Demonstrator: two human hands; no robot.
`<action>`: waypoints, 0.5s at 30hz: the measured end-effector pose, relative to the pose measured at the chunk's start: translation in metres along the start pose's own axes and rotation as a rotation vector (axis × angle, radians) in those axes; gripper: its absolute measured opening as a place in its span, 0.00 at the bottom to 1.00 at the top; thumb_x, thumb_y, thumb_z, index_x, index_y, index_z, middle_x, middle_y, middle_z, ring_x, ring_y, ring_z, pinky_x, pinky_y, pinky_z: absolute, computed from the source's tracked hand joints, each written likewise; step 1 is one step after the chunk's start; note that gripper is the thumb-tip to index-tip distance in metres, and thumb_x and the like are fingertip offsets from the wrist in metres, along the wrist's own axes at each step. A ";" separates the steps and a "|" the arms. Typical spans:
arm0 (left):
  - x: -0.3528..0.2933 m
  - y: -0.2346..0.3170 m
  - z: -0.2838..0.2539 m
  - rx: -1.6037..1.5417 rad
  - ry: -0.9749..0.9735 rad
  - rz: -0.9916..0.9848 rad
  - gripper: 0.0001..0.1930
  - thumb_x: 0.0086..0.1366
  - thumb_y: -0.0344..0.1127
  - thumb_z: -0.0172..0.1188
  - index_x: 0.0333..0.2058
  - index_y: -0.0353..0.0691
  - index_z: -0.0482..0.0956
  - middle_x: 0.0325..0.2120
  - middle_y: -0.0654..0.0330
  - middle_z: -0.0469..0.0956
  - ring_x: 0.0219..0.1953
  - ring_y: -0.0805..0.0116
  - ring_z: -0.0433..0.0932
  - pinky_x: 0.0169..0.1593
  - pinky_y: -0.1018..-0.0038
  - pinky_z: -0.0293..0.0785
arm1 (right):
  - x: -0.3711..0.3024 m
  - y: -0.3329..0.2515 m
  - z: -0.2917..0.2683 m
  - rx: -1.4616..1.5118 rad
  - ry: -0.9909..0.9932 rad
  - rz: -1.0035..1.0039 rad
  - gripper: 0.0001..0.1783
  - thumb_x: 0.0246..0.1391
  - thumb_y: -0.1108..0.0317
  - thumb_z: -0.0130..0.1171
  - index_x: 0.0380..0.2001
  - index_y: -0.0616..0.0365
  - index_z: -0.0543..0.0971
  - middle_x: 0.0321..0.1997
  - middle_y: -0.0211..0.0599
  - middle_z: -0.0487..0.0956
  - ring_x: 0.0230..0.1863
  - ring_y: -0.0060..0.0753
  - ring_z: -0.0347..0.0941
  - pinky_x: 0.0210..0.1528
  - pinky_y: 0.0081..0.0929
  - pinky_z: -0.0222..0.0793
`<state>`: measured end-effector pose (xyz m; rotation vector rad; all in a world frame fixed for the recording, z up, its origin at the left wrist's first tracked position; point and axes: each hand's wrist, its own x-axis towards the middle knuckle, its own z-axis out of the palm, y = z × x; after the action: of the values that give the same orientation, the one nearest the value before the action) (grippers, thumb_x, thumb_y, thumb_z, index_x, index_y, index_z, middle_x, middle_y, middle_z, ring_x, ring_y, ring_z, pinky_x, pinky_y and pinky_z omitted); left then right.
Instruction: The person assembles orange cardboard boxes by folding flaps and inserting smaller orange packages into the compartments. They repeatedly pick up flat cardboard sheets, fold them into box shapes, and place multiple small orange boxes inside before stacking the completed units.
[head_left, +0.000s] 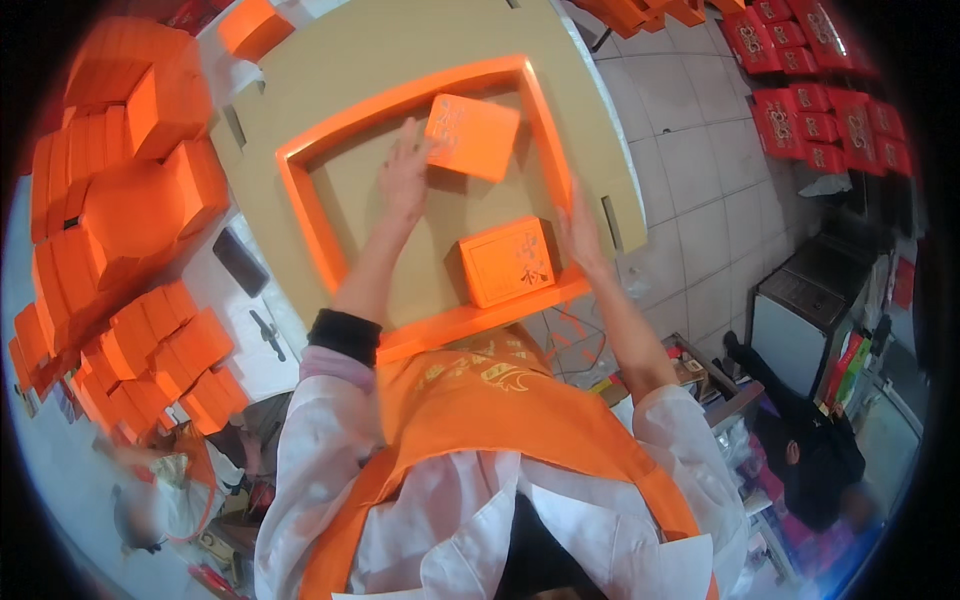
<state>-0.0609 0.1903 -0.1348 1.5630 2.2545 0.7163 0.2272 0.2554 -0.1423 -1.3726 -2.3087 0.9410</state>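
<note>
A large orange rectangular frame [400, 95], like the walls of an open carton, sits on a tan cardboard sheet in front of me. Inside its far right corner lies a small orange box [472, 137], tilted to the frame. My left hand [402, 178], fingers spread, is at that box's left edge; whether it touches is hard to tell. A second orange box [507, 262] with dark characters sits in the near right corner. Outside the right wall, my right hand [580, 228] lies along the frame with its fingers stretched out.
Stacks of orange boxes [85, 190] crowd the left, beside a phone [240, 262] and a dark cutter-like tool [266, 333]. Red gift boxes [820, 125] stand at the far right. Other people [815, 455] are at both lower sides. The cardboard [330, 60] reaches past the frame.
</note>
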 end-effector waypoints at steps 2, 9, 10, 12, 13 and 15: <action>-0.003 -0.025 -0.011 0.090 0.087 -0.079 0.25 0.51 0.25 0.52 0.50 0.51 0.68 0.60 0.53 0.49 0.57 0.49 0.58 0.55 0.62 0.60 | 0.003 -0.002 0.000 0.003 0.014 -0.002 0.35 0.51 0.74 0.47 0.61 0.57 0.47 0.55 0.53 0.63 0.53 0.56 0.61 0.52 0.42 0.59; -0.024 0.034 0.000 -0.102 0.087 -0.401 0.36 0.51 0.47 0.61 0.57 0.44 0.58 0.59 0.39 0.44 0.61 0.46 0.50 0.58 0.52 0.51 | 0.001 0.000 0.002 -0.019 0.041 -0.016 0.33 0.51 0.75 0.46 0.61 0.58 0.49 0.55 0.54 0.63 0.54 0.55 0.60 0.54 0.40 0.59; -0.030 0.043 0.010 -0.151 0.052 -0.497 0.39 0.50 0.50 0.61 0.58 0.43 0.56 0.59 0.37 0.44 0.61 0.46 0.49 0.58 0.51 0.50 | 0.001 0.000 0.002 -0.055 0.060 -0.050 0.33 0.51 0.75 0.46 0.60 0.58 0.50 0.55 0.55 0.63 0.54 0.55 0.61 0.54 0.40 0.59; -0.040 0.072 0.020 0.068 -0.067 -0.409 0.40 0.49 0.47 0.62 0.58 0.46 0.54 0.59 0.40 0.44 0.61 0.47 0.49 0.59 0.50 0.47 | 0.000 0.005 0.003 0.026 0.062 -0.015 0.32 0.51 0.75 0.46 0.60 0.58 0.50 0.54 0.55 0.63 0.54 0.56 0.61 0.54 0.41 0.58; -0.041 0.079 0.023 0.180 -0.119 -0.364 0.40 0.48 0.45 0.63 0.59 0.47 0.53 0.59 0.41 0.45 0.61 0.47 0.49 0.59 0.49 0.46 | 0.001 0.006 0.002 0.069 0.062 -0.002 0.32 0.51 0.75 0.45 0.60 0.58 0.50 0.54 0.56 0.64 0.54 0.56 0.61 0.54 0.42 0.58; -0.030 0.058 0.028 0.249 -0.134 -0.109 0.38 0.48 0.41 0.62 0.58 0.49 0.55 0.59 0.44 0.47 0.61 0.49 0.50 0.60 0.49 0.44 | 0.001 0.002 0.000 0.031 0.059 0.021 0.32 0.51 0.75 0.46 0.60 0.57 0.51 0.54 0.56 0.64 0.53 0.56 0.61 0.53 0.42 0.59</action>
<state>0.0096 0.1850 -0.1263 1.5275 2.3776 0.3016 0.2280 0.2566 -0.1437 -1.3964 -2.2318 0.9261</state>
